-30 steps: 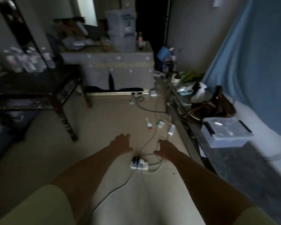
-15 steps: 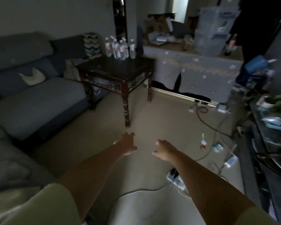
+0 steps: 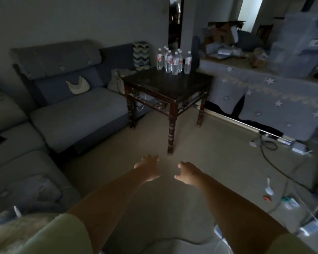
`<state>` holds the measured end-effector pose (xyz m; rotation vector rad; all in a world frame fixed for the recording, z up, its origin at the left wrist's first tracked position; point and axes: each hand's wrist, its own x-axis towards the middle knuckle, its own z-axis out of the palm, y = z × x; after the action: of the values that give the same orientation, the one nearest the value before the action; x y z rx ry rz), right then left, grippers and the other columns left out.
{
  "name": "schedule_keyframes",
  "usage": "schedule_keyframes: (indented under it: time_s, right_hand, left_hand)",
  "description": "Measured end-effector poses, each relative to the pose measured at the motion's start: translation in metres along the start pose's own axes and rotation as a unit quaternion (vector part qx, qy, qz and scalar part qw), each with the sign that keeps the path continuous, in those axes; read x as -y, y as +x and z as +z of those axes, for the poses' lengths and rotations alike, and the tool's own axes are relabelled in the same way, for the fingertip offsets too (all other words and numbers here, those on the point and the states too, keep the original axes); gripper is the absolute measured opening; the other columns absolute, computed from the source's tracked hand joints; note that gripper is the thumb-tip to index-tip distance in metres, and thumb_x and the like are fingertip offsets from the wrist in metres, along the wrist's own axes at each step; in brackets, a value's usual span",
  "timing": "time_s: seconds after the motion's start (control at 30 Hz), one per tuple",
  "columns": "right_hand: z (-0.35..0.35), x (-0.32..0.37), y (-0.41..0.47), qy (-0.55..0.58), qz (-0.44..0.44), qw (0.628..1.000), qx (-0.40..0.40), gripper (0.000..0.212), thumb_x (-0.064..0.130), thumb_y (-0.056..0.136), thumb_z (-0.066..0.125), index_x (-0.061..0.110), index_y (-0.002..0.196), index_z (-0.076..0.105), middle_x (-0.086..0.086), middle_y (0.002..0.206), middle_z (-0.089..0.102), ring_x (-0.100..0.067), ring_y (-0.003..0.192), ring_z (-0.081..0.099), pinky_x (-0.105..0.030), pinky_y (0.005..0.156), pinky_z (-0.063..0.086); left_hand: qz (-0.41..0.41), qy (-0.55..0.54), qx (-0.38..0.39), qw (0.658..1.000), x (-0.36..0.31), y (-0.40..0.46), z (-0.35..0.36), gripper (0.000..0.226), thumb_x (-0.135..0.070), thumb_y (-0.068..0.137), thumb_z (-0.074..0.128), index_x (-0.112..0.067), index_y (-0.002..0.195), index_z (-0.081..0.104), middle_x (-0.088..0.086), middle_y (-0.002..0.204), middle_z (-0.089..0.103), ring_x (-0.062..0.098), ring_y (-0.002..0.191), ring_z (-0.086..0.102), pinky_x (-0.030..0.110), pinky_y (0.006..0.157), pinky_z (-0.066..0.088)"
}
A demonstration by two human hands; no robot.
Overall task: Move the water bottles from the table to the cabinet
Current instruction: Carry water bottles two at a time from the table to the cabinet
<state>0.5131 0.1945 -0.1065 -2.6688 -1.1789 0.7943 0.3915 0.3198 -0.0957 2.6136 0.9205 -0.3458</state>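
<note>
Dim room, head view. Water bottles (image 3: 173, 61) upper centre of frame, clustered upright at far edge of dark wooden table (image 3: 165, 84); clear plastic, white caps, red-white labels. Most bunched tight, one at cluster's right edge w/ a small gap. Exact count unclear, approx. seven.

Left hand (image 3: 147, 169) lower centre of frame, over bare floor, fingers loose and spread, palm down, holding nothing. Right hand (image 3: 188, 173) just beside it toward frame right, fingers slightly curled but relaxed, also holding nothing. Both hands well apart from table and bottles, below table's near leg in frame. Bare forearms run down to yellow-green sleeves (image 3: 66, 233) at bottom edge.

Grey sofa (image 3: 75, 110) fills left of frame, pale item resting on backrest cushion. Cabinet (image 3: 275, 99) at upper right w/ grey star-patterned cloth draped over it, clutter and translucent storage bins (image 3: 299, 46) on top. Cables (image 3: 270, 156) and small items on floor at right edge. Dark phone-like object at far left on sofa seat, too dim to confirm.
</note>
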Motion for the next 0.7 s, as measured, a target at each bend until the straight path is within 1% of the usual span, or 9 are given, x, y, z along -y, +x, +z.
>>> schedule_keyframes:
  time_s: [0.13,0.23,0.47,0.6,0.7]
  right_hand:
    - [-0.017,0.037,0.044,-0.005,-0.004,1.0,-0.002,0.061,0.038,0.092,0.059,0.011,0.142,0.039,-0.013,0.143,0.045,-0.029,0.13,0.047,-0.036,0.105,0.043]
    - [-0.035,0.064,0.075,-0.004,-0.012,1.0,-0.011,0.06,0.038,0.092,0.058,0.011,0.143,0.039,-0.013,0.143,0.045,-0.03,0.13,0.047,-0.038,0.105,0.042]
    - [-0.067,0.104,0.147,-0.019,-0.028,0.999,-0.015,0.051,0.036,0.09,0.061,0.008,0.132,0.049,-0.014,0.134,0.053,-0.03,0.122,0.053,-0.037,0.1,0.046]
    - [-0.085,0.115,0.202,-0.029,-0.035,0.999,-0.004,0.056,0.036,0.091,0.059,0.009,0.138,0.043,-0.014,0.138,0.048,-0.029,0.127,0.049,-0.035,0.102,0.042]
    - [-0.102,0.118,0.251,-0.033,-0.043,0.999,0.003,0.057,0.037,0.093,0.058,0.008,0.139,0.041,-0.015,0.139,0.048,-0.03,0.127,0.049,-0.035,0.102,0.043]
  left_hand:
    - [-0.011,-0.001,-0.004,1.0,0.042,0.036,-0.033,0.066,-0.029,0.086,0.06,-0.023,0.144,0.031,0.008,0.143,0.036,0.029,0.132,0.038,0.045,0.104,0.042]
    - [-0.007,-0.007,-0.031,0.999,0.067,0.065,-0.067,0.066,-0.029,0.086,0.059,-0.023,0.145,0.03,0.008,0.144,0.037,0.029,0.133,0.038,0.045,0.103,0.043]
    - [-0.002,-0.017,-0.046,0.999,0.097,0.129,-0.109,0.068,-0.035,0.085,0.06,-0.022,0.144,0.031,0.009,0.141,0.039,0.03,0.131,0.04,0.045,0.102,0.044]
    - [-0.007,-0.019,-0.041,0.999,0.11,0.183,-0.126,0.067,-0.035,0.085,0.06,-0.023,0.144,0.03,0.01,0.142,0.038,0.029,0.132,0.038,0.043,0.102,0.044]
    - [-0.014,-0.03,-0.039,0.999,0.117,0.228,-0.139,0.067,-0.037,0.085,0.061,-0.024,0.144,0.031,0.01,0.144,0.036,0.029,0.134,0.037,0.043,0.104,0.042]
